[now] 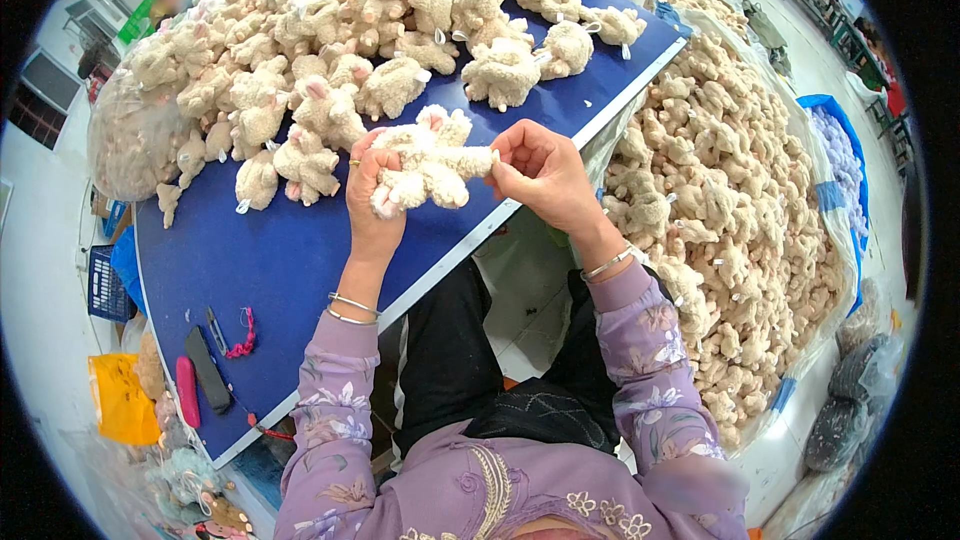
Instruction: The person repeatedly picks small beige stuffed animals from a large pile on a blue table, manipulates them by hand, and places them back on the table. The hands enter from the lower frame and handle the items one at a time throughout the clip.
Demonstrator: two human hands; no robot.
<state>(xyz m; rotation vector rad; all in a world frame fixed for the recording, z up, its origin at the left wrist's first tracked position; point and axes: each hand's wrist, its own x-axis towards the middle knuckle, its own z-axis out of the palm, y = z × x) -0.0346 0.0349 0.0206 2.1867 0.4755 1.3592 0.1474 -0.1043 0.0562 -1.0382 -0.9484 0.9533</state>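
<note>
Cream plush toy (430,165): held above the near edge of the blue table (290,250), long axis running left to right, left hand (372,195) wrapped around its left end, right hand (540,172) pinching its right tip, both equally close.

At the centre of the frame both hands hold one cream plush toy (432,162) with pink ears above the near edge of a blue table (280,260). The left hand (372,195) wraps its lower end; the right hand (540,172) pinches the other end. A heap of like toys (370,30) covers the table's upper part. A larger heap (720,210) fills a bag at the right. At lower left lie a pink case (187,392), a black case (207,370) and red thread (242,337).
</note>
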